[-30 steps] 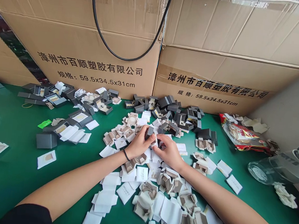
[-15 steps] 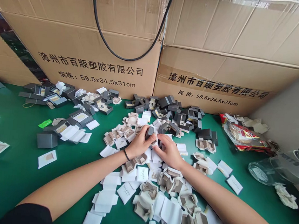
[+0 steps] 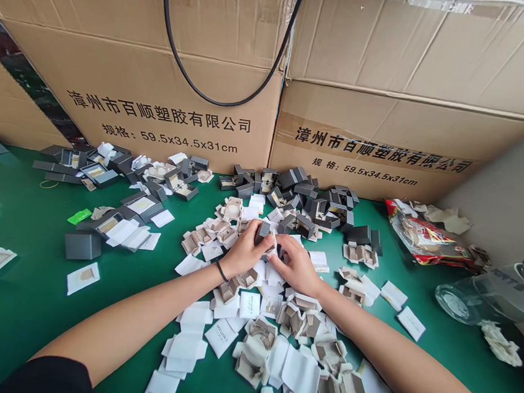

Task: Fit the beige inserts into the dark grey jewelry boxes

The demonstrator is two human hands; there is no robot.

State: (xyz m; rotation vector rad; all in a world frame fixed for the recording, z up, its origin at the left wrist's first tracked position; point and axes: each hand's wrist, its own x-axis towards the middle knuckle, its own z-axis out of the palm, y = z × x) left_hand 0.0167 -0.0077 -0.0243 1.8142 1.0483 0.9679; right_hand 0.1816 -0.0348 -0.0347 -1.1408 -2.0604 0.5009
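My left hand (image 3: 246, 250) is closed around a small dark grey jewellery box (image 3: 263, 231), held over the middle of the table. From the other side, my right hand (image 3: 297, 263) meets the box with bent fingers. Its fingertips pinch at a white card insert (image 3: 273, 244) at the box's near side, partly hidden by the fingers. Under and around both hands lie loose folded card inserts (image 3: 228, 235) and white printed cards (image 3: 249, 305). Beyond the hands sits a pile of dark grey jewellery boxes (image 3: 294, 178), several of them open.
Large cardboard cartons (image 3: 174, 89) wall off the back, with a black cable (image 3: 224, 104) hanging before them. More grey boxes (image 3: 82, 245) lie at left. A red snack packet (image 3: 420, 233) and a clear jug (image 3: 488, 295) are at right on the green table (image 3: 132, 295).
A yellow label at the left edge has shifted to the right and shows more of itself. Both hands and the box stay almost in place.
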